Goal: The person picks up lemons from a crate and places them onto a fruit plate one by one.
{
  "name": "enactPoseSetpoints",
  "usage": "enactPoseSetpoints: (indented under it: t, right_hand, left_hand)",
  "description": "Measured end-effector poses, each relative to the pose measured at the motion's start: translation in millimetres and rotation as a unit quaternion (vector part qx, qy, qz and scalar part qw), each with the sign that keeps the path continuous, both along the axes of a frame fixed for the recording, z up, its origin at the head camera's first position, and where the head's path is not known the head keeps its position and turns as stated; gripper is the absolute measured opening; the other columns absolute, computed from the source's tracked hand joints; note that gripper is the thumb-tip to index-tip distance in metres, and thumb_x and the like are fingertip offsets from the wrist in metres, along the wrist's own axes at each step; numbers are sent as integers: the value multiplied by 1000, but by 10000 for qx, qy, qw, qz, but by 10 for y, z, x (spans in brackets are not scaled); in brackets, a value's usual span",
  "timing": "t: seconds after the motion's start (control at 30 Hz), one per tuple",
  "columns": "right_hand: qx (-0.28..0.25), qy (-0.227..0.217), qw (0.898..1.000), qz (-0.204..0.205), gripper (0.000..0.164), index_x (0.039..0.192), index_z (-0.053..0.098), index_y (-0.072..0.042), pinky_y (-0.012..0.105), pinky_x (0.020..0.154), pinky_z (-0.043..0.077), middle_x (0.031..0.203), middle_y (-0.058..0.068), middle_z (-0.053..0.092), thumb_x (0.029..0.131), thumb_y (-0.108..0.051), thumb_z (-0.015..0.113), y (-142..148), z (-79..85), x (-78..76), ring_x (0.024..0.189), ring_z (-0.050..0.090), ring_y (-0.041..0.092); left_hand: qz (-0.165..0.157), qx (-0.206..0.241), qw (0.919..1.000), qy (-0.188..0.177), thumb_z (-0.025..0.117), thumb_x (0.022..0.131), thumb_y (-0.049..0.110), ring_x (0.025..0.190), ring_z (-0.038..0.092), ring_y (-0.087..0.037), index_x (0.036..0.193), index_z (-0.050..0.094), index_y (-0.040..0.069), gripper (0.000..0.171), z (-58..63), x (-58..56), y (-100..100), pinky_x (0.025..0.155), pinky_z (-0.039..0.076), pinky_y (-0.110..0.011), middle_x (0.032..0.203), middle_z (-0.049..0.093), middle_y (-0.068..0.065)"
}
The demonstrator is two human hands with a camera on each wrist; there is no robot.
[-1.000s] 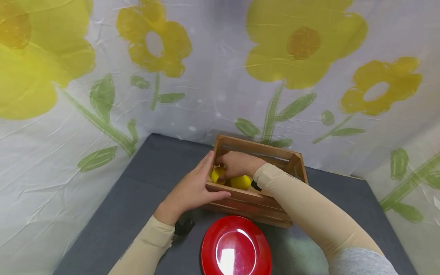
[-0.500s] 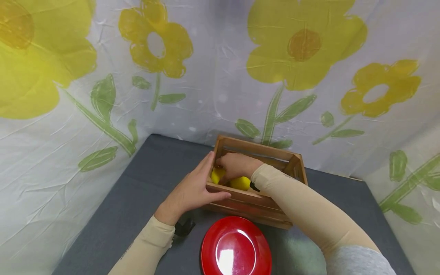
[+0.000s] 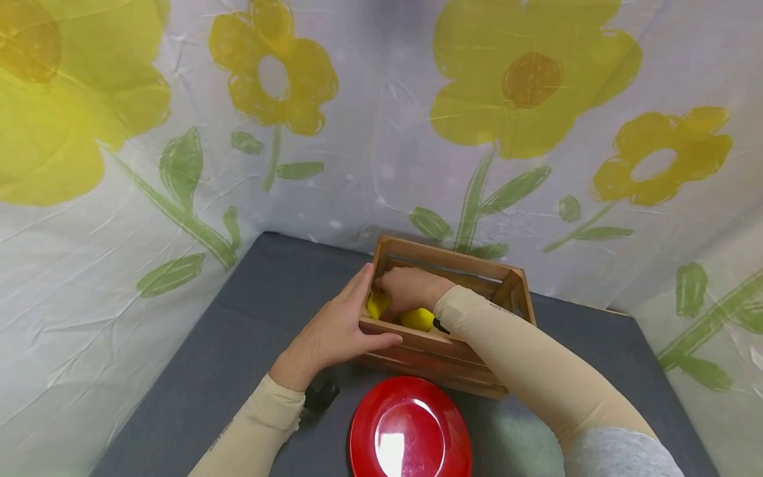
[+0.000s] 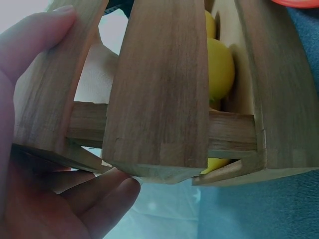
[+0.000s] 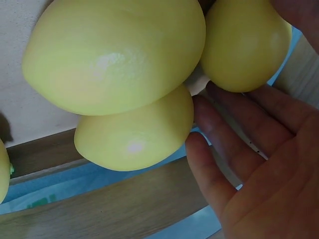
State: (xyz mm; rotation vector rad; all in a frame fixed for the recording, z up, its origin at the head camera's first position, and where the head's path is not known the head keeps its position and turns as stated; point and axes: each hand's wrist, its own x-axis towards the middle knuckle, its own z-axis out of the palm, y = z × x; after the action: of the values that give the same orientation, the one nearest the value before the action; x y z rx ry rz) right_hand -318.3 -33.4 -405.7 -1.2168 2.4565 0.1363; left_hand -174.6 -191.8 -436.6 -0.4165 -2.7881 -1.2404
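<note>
In the head view the right hand [image 3: 411, 289] has sunk lower into the crate [image 3: 429, 342] over the past second, covering more of the lemons [image 3: 418, 320], while the left hand [image 3: 336, 331] stays at the crate's end, near the plate [image 3: 417, 424]. The left wrist view shows that hand gripping the end's top slat [image 4: 55, 82], thumb above, fingers below. In the right wrist view, the thumb and fingers curl round one lemon [image 5: 245, 47]; the grasp seems made, the lemon still inside the crate.
</note>
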Motion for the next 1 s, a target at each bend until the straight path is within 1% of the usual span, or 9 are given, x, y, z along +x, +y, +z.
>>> enactPoseSetpoints:
  t: [0.17,0.33,0.43,0.57,0.67,0.83,0.93,1.0]
  right_hand:
    - [-44,-52,10000,-25,58,142,70,-17,38,102,61,132,2,77,91,-38,87,13,21,10,106,74,19]
    - [11,-6,10000,-54,58,143,70,-18,37,101,61,131,0,78,91,-40,86,33,11,7,106,73,17]
    - [-20,-46,9999,-102,56,140,71,-18,36,99,61,126,-1,78,91,-39,86,57,27,14,102,72,16]
    - [-171,-132,9995,-210,55,137,72,-16,36,97,61,121,-1,78,89,-37,88,104,89,40,98,70,16]
    - [-246,-112,9993,-255,57,138,72,-15,35,97,61,119,-2,78,89,-39,88,163,132,65,95,69,15]
    - [-444,-68,9989,-103,55,136,72,-13,35,93,61,113,-2,78,89,-39,88,250,227,114,91,68,14]
    - [-566,6,9984,-19,58,137,71,-12,36,93,61,118,-1,77,89,-40,87,280,306,127,95,68,17]
    - [-598,57,9982,-46,63,141,69,-11,36,94,60,125,0,76,89,-42,87,307,358,128,99,68,17]
  left_hand:
    - [-1,-27,10000,16,83,85,64,168,26,-27,176,8,16,128,2,-7,8,129,38,-54,184,10,1]
    - [-12,20,10000,23,83,85,66,168,26,-27,176,9,16,128,0,-13,20,130,37,-54,184,10,1]
    - [-17,30,10000,15,83,85,66,168,26,-27,176,9,16,128,7,-18,25,130,37,-55,184,10,1]
    - [0,35,10000,26,84,84,65,167,26,-27,176,9,17,128,21,-21,32,129,38,-55,184,11,1]
    - [-16,7,10000,2,83,84,67,167,27,-28,176,8,17,128,19,-20,43,129,38,-55,184,10,1]
    - [-36,-4,10000,26,82,84,70,166,29,-30,176,8,16,130,6,-6,39,129,39,-55,184,11,-1]
    - [22,0,10000,96,82,84,71,166,30,-30,176,9,16,130,-5,0,12,128,39,-56,184,11,-1]
    - [40,27,10000,73,82,83,72,166,30,-31,176,9,17,130,-19,1,-8,128,39,-56,184,11,0]
